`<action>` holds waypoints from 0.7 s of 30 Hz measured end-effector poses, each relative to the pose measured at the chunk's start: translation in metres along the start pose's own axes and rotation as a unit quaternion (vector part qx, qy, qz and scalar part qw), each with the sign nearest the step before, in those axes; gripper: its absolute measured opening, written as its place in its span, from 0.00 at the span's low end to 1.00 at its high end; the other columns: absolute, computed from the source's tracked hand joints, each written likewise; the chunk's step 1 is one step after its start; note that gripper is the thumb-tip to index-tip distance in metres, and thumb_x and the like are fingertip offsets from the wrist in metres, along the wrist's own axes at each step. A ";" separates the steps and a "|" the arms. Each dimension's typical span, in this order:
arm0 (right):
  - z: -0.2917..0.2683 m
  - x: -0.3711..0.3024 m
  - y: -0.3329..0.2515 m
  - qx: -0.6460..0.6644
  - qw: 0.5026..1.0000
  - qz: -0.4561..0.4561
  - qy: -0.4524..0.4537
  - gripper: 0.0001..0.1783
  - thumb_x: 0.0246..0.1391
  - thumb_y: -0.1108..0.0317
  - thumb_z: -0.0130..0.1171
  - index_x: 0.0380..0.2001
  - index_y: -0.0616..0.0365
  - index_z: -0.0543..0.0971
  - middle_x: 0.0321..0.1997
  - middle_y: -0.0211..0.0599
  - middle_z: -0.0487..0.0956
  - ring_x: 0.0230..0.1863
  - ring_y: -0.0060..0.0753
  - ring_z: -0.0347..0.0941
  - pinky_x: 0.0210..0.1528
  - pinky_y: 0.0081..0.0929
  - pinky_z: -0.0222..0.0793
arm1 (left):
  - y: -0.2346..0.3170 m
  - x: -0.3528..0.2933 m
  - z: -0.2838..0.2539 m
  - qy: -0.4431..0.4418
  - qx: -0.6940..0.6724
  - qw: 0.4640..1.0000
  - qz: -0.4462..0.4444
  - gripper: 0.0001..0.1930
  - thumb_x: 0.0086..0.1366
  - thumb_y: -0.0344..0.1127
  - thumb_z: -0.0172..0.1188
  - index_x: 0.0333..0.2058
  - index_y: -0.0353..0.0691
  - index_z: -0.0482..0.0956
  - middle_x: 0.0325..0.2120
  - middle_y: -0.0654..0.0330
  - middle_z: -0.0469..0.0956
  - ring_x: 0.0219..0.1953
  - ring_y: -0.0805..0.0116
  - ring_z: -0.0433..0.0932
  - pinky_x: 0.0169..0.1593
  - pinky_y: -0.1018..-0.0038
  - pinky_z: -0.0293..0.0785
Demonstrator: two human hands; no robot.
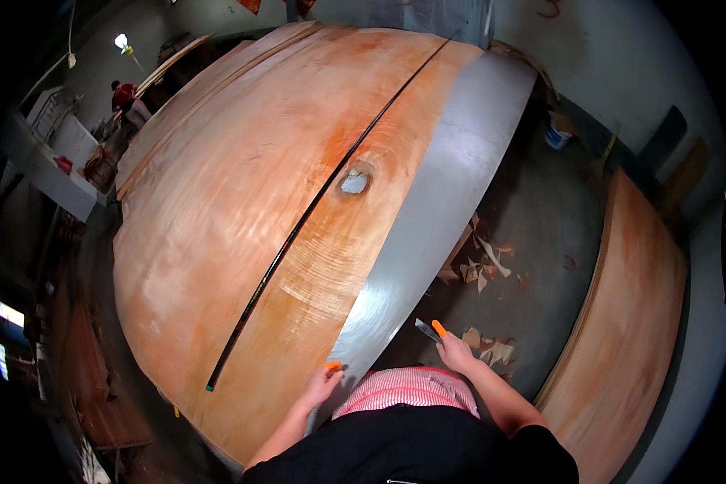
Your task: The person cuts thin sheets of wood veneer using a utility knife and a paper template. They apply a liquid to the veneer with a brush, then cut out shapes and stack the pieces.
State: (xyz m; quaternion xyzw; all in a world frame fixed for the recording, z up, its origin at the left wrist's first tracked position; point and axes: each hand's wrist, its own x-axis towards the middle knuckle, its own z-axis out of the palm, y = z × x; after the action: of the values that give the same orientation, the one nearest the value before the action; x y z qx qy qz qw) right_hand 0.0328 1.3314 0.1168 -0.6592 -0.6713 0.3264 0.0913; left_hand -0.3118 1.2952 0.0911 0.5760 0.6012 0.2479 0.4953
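My left hand (323, 381) rests by the near end of a grey metal strip (427, 210), where it borders a large reddish wood veneer sheet (226, 194). It appears to hold nothing, its fingers partly apart, with an orange cover on one finger. In my right hand (457, 353), off the strip's right edge, is a knife with a flat metal blade (427, 330); an orange cover sits on a finger beside it. A long thin black rod (302, 217) lies lengthwise on the veneer, passing just left of a dark-edged hole (354, 181) with pale material showing in it.
Torn veneer scraps (492, 256) litter the floor right of the strip. Another stack of veneer sheets (629, 298) stands at the right. A bucket (558, 133) is by the far wall. Far left, a person in red (125, 98) bends near some boards.
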 end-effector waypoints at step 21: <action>-0.093 0.318 -0.003 -0.044 0.999 -0.027 0.004 0.14 0.44 0.66 0.45 0.34 0.63 0.64 0.36 0.48 0.67 0.35 0.50 0.66 0.36 0.39 0.63 | 0.103 0.240 0.082 -0.180 -0.482 0.805 -0.296 0.28 0.57 0.57 0.35 0.43 0.37 0.64 0.37 0.54 0.71 0.36 0.67 0.72 0.38 0.76 0.68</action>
State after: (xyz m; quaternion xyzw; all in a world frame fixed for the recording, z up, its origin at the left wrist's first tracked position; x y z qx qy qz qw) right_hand 0.0448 1.6619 0.0921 -0.6454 -0.7023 0.2913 0.0732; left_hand -0.1563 1.5200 0.0741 0.0912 0.4458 0.2385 0.8579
